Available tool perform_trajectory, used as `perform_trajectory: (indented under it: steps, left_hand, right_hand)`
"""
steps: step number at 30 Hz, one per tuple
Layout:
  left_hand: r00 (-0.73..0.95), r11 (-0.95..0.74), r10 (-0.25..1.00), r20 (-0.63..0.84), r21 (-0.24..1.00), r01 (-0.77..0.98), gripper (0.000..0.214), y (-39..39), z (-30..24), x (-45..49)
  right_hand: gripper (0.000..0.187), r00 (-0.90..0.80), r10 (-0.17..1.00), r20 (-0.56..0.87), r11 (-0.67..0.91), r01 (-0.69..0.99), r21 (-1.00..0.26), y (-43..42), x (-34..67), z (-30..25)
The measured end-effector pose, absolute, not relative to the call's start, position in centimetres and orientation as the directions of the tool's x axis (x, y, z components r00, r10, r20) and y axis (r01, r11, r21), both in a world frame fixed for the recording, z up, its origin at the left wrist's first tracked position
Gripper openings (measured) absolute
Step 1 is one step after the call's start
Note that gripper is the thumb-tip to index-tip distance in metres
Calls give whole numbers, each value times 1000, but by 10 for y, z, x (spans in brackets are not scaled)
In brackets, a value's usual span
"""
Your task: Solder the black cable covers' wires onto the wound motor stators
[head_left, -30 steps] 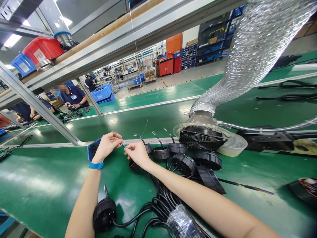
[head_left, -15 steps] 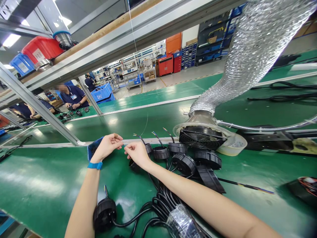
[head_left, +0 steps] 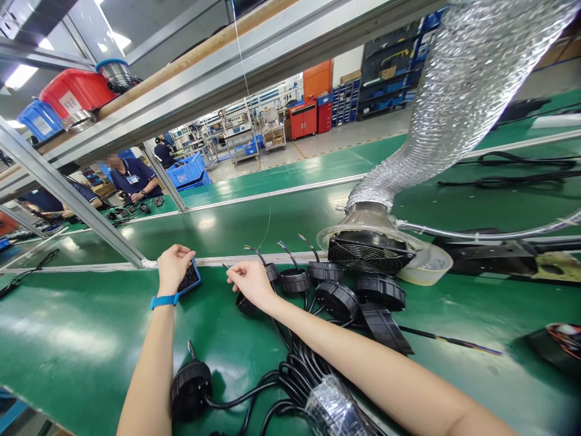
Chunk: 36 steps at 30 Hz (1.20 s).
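My right hand pinches the thin wires of a black cable end, their tips sticking out past the fingertips. Beneath that hand is a round black housing, partly covered. My left hand hangs over a small blue bin filled with small black parts. Its thumb and fingers come together, and whatever may be between them is too small to make out. More round black housings with coloured wire ends stand right of my right hand.
A fan under a clear hood joins a silver foil duct at right. Bundled black cables and another housing lie in front. A metal shelf frame rises at left. Co-workers sit beyond.
My left hand has moved left, away from the wires at my right fingertips, to over the blue bin. My right hand has stayed nearly still.
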<state>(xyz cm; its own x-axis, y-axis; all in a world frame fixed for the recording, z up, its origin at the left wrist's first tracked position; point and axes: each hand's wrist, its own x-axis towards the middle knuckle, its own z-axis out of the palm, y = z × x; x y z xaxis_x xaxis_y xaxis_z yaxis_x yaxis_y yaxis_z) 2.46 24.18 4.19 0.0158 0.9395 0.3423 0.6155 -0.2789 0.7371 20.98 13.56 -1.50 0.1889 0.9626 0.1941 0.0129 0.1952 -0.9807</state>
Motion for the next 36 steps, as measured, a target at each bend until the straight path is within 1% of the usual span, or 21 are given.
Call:
perform_trajectory:
  steps: [2, 4, 7, 9, 11, 14, 17, 21, 27, 36]
  left_hand:
    - [-59, -237, 924, 379, 685, 688, 21, 248, 40, 9]
    - [-94, -201, 918, 384, 657, 726, 23, 251, 39, -2]
    - [-96, -180, 930, 356, 665, 725, 18, 252, 41, -7]
    - [-69, -188, 945, 320, 703, 685, 11, 251, 44, -3]
    - [-9, -210, 962, 273, 760, 615, 12, 246, 48, 7]
    - [120, -249, 968, 218, 848, 468, 28, 234, 51, 31]
    - [242, -258, 953, 184, 910, 325, 44, 220, 49, 56]
    - [344, -220, 928, 144, 956, 194, 49, 211, 41, 74]
    - [383, -159, 918, 106, 981, 109, 47, 212, 37, 74]
    - [387, -134, 918, 92, 988, 82, 44, 210, 38, 76]
  right_hand:
    - [17, 184, 963, 195, 195, 18, -981, 135, 210, -14]
    - [17, 180, 963, 198, 197, 23, -980, 134, 210, -14]
    - [17, 179, 963, 203, 201, 28, -979, 134, 210, -15]
    - [17, 177, 962, 208, 205, 30, -978, 135, 210, -15]
    - [17, 174, 962, 212, 210, 31, -977, 135, 210, -15]
    - [17, 171, 960, 220, 218, 31, -975, 135, 210, -15]
    - [18, 165, 959, 230, 228, 31, -973, 135, 211, -16]
    - [18, 164, 957, 240, 240, 23, -971, 136, 211, -17]
    - [19, 182, 953, 242, 245, 4, -969, 137, 210, -18]
    - [17, 199, 951, 238, 243, -3, -970, 139, 210, -20]
